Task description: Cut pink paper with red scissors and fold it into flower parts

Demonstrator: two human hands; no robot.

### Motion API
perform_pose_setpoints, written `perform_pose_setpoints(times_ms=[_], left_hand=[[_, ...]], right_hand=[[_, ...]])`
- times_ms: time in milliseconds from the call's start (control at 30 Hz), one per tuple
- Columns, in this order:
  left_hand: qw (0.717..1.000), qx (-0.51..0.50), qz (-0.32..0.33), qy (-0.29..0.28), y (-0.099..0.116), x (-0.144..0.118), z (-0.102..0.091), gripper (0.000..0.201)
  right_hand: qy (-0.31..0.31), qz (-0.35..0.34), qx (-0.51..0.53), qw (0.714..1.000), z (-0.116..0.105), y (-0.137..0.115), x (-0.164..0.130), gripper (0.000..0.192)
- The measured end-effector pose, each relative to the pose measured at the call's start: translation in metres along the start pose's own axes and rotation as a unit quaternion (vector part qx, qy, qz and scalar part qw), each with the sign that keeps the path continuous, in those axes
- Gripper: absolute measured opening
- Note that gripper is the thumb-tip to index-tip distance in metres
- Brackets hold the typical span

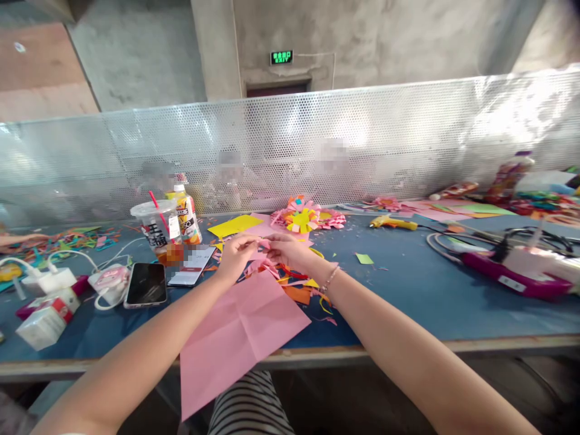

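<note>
My left hand (236, 256) and my right hand (290, 249) meet above the blue table (408, 290), both pinching a small pink paper piece (263, 244) between the fingertips. Below them lies a large creased pink paper sheet (235, 338) that hangs over the table's front edge. Orange, yellow and pink paper scraps (299, 290) lie under my right wrist. A finished paper flower (302, 216) in pink, yellow and orange sits farther back.
Left of my hands lie a dark phone (145, 284), a second phone (193, 266), a plastic cup with a red straw (156, 226), a drink bottle (186, 214), chargers and a small carton (45, 320). A yellow glue gun (393, 223) and a magenta tool (512, 275) lie right. A perforated metal screen (362, 139) backs the table.
</note>
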State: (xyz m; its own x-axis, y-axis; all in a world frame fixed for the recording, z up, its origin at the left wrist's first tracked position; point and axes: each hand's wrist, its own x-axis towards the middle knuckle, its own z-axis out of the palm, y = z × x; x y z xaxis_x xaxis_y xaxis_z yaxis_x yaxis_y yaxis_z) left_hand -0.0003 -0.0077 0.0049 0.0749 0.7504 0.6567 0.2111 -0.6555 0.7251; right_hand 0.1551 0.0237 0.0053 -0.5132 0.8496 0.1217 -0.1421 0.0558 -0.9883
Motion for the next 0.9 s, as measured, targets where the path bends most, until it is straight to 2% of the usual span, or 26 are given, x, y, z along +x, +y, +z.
perform_pose_setpoints(times_ms=[133,233,400,567,700,900], left_hand=[[0.997,-0.049,-0.054,0.023,-0.002,-0.001,0.002,0.019],[0.991,-0.081,-0.100,0.038,-0.011,0.001,0.003,0.031],[0.976,-0.138,-0.168,0.028,-0.017,0.002,0.005,0.022],[0.971,-0.142,-0.186,0.045,-0.015,0.003,0.004,0.029],[0.965,-0.159,-0.204,0.039,-0.013,0.003,0.003,0.035],[0.966,-0.154,-0.207,0.019,-0.009,0.001,0.004,0.036]], right_hand=[[0.090,-0.143,-0.109,0.980,-0.007,-0.005,0.004,0.025],[0.094,-0.196,-0.181,0.959,-0.008,-0.003,0.006,0.026],[0.065,-0.204,-0.207,0.955,-0.002,0.000,0.002,0.029],[0.065,-0.192,-0.160,0.966,-0.001,-0.005,-0.001,0.028],[0.111,-0.244,-0.227,0.936,-0.006,-0.007,0.001,0.027],[0.133,-0.294,-0.324,0.890,-0.013,-0.008,0.004,0.028]])
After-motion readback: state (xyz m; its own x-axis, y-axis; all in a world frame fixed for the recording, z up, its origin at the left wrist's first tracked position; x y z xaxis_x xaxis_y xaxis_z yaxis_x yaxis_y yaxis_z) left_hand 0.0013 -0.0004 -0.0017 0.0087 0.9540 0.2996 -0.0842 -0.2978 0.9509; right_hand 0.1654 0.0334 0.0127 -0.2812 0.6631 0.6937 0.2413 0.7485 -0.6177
